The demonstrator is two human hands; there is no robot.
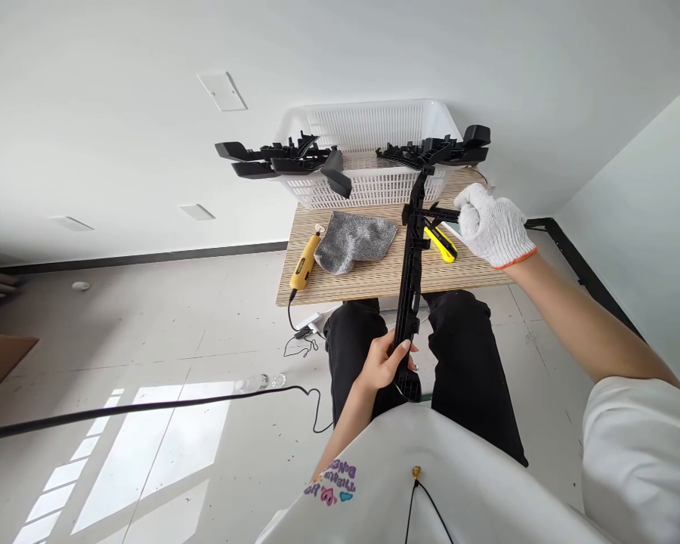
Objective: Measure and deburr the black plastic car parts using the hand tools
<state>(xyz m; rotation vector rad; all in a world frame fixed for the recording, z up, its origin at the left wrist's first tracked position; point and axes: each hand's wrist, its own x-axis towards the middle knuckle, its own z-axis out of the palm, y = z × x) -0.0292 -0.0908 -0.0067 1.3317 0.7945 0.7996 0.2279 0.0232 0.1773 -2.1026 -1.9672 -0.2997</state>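
A long black plastic part (412, 264) with ribs and clips runs upright through the view, from above my lap to the front of the basket. My bare left hand (386, 363) is closed around its lower end, thumb across the top. My right hand (490, 225), in a white knitted glove with an orange cuff, is curled with its fingers at the end of a short side arm of the part. Its fingertips are partly hidden. Beneath that side arm, a yellow utility knife (443, 245) lies on the wooden table (368, 287).
Behind the part stands a white plastic basket (368, 189), with several similar black parts (295, 160) across its left and right sides. A grey cloth (354, 240) and a yellow corded power tool (304, 263) lie on the table's left. A black cable (193, 403) crosses at lower left.
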